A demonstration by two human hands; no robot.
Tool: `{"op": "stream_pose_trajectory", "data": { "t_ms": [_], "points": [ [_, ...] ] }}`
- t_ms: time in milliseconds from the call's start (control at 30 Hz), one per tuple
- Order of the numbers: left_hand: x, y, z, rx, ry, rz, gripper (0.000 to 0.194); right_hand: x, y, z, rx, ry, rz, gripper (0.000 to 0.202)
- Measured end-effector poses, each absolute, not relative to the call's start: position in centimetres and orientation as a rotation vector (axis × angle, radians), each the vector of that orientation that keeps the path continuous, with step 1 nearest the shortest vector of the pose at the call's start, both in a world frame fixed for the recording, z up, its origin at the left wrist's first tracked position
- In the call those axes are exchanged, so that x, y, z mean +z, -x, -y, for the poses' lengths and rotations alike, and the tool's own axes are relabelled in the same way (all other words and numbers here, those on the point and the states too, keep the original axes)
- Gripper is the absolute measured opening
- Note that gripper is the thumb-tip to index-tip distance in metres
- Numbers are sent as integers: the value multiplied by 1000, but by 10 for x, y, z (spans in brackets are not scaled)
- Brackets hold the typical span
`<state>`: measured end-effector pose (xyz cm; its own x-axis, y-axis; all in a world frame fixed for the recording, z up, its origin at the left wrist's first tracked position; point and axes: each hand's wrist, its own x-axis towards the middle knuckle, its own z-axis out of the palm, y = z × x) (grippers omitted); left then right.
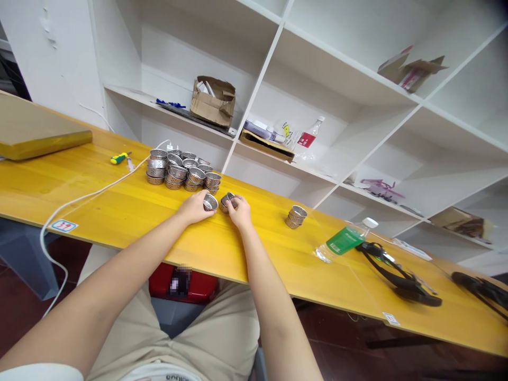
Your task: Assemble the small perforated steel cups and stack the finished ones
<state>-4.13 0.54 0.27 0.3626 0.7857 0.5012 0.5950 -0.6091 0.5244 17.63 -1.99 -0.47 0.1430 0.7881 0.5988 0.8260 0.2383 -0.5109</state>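
Note:
My left hand (194, 207) is closed around a small metal strainer cup (210, 201) with its open mouth tilted up. Just to the right, my right hand (238, 210) grips another strainer cup (227, 201) between thumb and fingers. Its base is at or near the table; I cannot tell whether it touches. Behind my left hand stand several stacks of the same perforated strainer cups (177, 172), packed side by side. Farther right, a separate short stack of strainer cups (296, 216) stands alone on the table.
The yellow table (130, 206) runs below white shelves (254, 106). A green-labelled bottle (345, 239) lies to the right, beside a black headset strap (397, 275). At left are a screwdriver (119, 158), a white cable (95, 191) and a flat box (39, 127).

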Motion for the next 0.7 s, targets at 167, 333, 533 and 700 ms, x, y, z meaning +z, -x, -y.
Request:
{"op": "stream_pose_trajectory", "data": {
  "t_ms": [167, 333, 533, 700],
  "points": [
    [2, 43, -7, 1115, -2357, -1231, 65, 0, -178, 27, -47, 1481, 1788, 22],
    [2, 42, -7, 1122, -2346, -1222, 66, 2, -175, 29, -89, 1492, 1866, 25],
    [2, 42, -9, 1179, -2332, -1144, 66, 7, -175, 34, -87, 1461, 1861, 18],
    [4, 41, -8, 1290, -2303, -1039, 72, 20, -173, 45, -112, 1401, 1701, 21]
  ]
}}
